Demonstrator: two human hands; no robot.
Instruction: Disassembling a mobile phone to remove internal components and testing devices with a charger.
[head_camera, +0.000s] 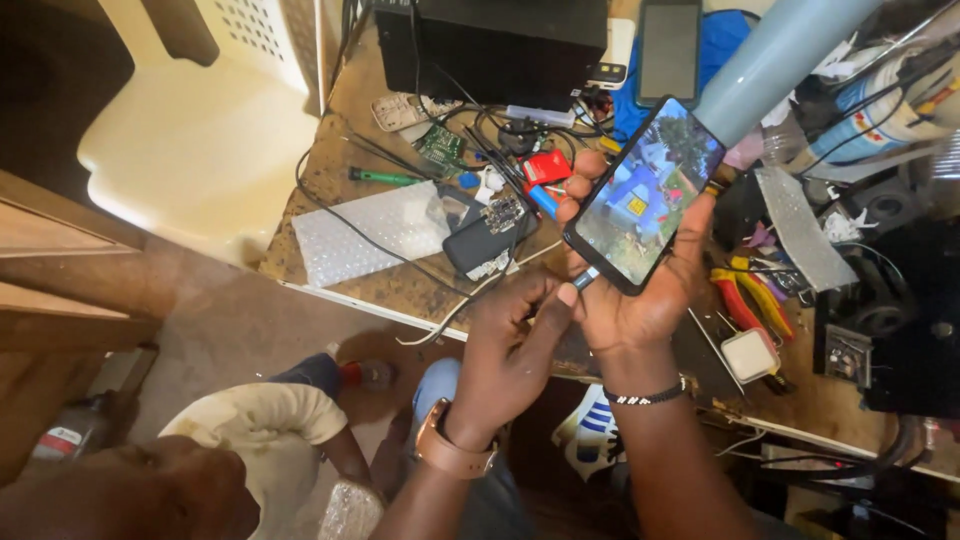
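- The smartphone (648, 192) is held up over the cluttered surface (400, 285), tilted, screen lit with a colourful picture; it looks balanced rather than clamped, so a sideways push at its lower end could tip it out of the palm onto the tools below
- The right hand (640, 290) cradles the phone from beneath and behind: its grip is half open, fingers (582, 170) curled over the phone's left edge, thumb along the right edge, palm under the bottom corner
- The left hand (510, 350) has its grip pinched nearly closed at the phone's lower end, where a small grey cable plug (586, 278) sits at the port; the fingertips touch the plug, though I cannot tell whether it is fully seated
- If that plug goes in at an angle, I judge the port or the connector could be strained, since the phone is held at a slant and the pinching fingers hide the joint
- A white cable (470, 300) trails from that spot across the surface edge; a snag on it could tug the phone
- Just beside the hands lie a dark opened phone (480, 240) with a bare circuit board and red-handled pliers (740, 295), so a dropped phone would land on hard parts
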